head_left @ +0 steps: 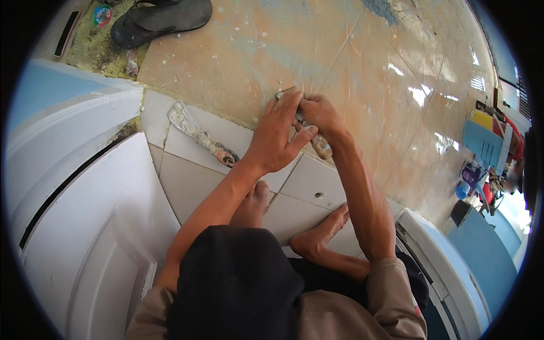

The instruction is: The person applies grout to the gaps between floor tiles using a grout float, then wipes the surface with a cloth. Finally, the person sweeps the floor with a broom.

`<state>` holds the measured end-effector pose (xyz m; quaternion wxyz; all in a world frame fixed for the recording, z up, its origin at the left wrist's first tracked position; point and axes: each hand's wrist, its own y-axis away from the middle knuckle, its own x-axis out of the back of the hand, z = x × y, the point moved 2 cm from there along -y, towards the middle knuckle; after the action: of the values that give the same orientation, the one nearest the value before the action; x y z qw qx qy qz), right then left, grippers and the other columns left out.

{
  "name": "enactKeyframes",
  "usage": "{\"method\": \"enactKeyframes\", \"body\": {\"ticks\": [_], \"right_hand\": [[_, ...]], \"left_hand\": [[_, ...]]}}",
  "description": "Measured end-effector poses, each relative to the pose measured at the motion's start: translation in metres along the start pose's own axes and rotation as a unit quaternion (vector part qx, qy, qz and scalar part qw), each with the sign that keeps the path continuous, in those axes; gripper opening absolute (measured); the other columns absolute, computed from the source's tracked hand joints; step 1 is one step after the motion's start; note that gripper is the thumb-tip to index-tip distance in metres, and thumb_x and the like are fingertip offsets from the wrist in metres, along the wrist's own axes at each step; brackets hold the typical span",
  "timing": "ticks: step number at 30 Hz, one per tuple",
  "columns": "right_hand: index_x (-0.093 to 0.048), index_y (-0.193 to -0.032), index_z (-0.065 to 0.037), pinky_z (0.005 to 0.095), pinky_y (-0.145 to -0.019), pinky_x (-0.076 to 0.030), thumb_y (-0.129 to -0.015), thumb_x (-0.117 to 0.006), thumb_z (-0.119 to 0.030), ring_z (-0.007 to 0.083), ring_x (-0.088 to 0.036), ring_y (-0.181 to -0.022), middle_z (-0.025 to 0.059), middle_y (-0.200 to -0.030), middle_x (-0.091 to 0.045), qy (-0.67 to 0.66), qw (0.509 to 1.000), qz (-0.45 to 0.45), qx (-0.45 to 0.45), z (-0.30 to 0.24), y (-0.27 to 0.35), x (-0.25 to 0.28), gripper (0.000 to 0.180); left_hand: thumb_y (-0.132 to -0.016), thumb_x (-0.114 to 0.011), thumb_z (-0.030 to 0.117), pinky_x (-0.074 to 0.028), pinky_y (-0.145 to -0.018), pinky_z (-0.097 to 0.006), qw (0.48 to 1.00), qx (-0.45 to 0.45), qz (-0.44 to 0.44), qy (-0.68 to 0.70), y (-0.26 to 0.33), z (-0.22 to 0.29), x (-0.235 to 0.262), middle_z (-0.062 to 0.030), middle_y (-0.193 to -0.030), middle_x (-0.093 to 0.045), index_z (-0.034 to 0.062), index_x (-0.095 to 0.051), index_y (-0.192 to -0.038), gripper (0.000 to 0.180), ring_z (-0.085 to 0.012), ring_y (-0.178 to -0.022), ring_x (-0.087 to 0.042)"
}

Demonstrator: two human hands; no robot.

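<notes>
A putty knife with a worn wooden handle [322,147] is between my two hands at the floor, its coated blade [285,92] showing past my fingertips. My right hand [322,115] is closed at the tool, with its fingers partly hidden and the handle's butt sticking out beside the wrist. Over the blade end, my left hand [279,131] presses its fingers close together, and its thumb lies by the handle. To the left, a second putty knife [199,134], crusted with pale filler, lies on white tiles [195,184].
Smeared beige tile flooring [238,54] stretches beyond my hands. A black flip-flop [161,21] lies at the far left. White panelled door [107,215] stands left, near my bare feet [320,232]. Assorted items, including a blue container [483,139], crowd the right side.
</notes>
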<state>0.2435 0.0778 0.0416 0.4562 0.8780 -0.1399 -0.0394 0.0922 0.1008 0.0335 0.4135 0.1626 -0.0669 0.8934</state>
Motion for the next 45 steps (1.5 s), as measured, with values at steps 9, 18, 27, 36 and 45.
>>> {"method": "enactKeyframes", "body": {"ticks": [9,18,27,36,45], "right_hand": [[-0.062,-0.116,0.003,0.0303,-0.056,-0.051,-0.105,-0.054,-0.028,0.0146,-0.065,-0.062,0.0105,-0.084,-0.068,0.102,0.991,0.045,0.072,0.031,0.041,0.058,0.034],[-0.047,-0.136,0.0,0.0444,-0.072,-0.054,-0.098,-0.058,-0.008,0.0327,-0.069,-0.075,0.0245,-0.094,-0.07,0.154,0.979,0.039,0.124,0.031,0.05,0.0,0.04],[-0.049,-0.144,-0.006,0.0512,-0.078,-0.053,-0.093,-0.065,-0.004,0.0485,-0.067,-0.087,0.026,-0.094,-0.069,0.321,0.892,0.075,0.309,0.04,0.052,-0.001,0.054],[-0.059,-0.14,-0.013,0.047,-0.067,-0.055,-0.094,-0.064,-0.013,0.0391,-0.07,-0.078,0.0186,-0.087,-0.067,0.532,0.8,0.098,0.258,0.026,0.068,-0.013,0.046],[-0.07,-0.093,-0.004,0.0461,-0.063,-0.055,-0.085,-0.063,-0.007,0.0365,-0.07,-0.076,0.0175,-0.091,-0.07,0.644,0.719,0.015,0.26,0.025,0.053,0.0,0.011]], "left_hand": [[-0.094,-0.068,0.022,-0.036,-0.117,-0.057,0.991,-0.097,-0.005,-0.095,0.052,0.028,-0.008,-0.0269,-0.151,-0.049,-0.0016,-0.052,-0.146,0.059,-0.041,-0.138,-0.049],[-0.098,-0.058,0.024,-0.028,-0.124,-0.054,0.995,-0.038,-0.02,-0.092,0.047,0.022,-0.017,-0.035,-0.154,-0.04,-0.0101,-0.038,-0.152,0.067,-0.0489,-0.146,-0.038],[-0.086,-0.057,0.009,-0.026,-0.125,-0.054,0.982,-0.005,-0.024,-0.186,0.056,0.009,-0.024,-0.0344,-0.154,-0.041,-0.0121,-0.04,-0.148,0.068,-0.0462,-0.147,-0.038],[-0.085,-0.058,0.008,-0.023,-0.126,-0.055,0.996,0.035,0.074,-0.039,0.053,0.012,-0.021,-0.0344,-0.153,-0.041,-0.0072,-0.037,-0.152,0.072,-0.0476,-0.148,-0.034],[-0.088,-0.061,0.018,-0.025,-0.123,-0.052,0.987,-0.11,-0.069,0.093,0.005,0.004,0.001,-0.021,-0.151,-0.05,0.0064,-0.048,-0.151,0.066,-0.0423,-0.144,-0.04]]}}
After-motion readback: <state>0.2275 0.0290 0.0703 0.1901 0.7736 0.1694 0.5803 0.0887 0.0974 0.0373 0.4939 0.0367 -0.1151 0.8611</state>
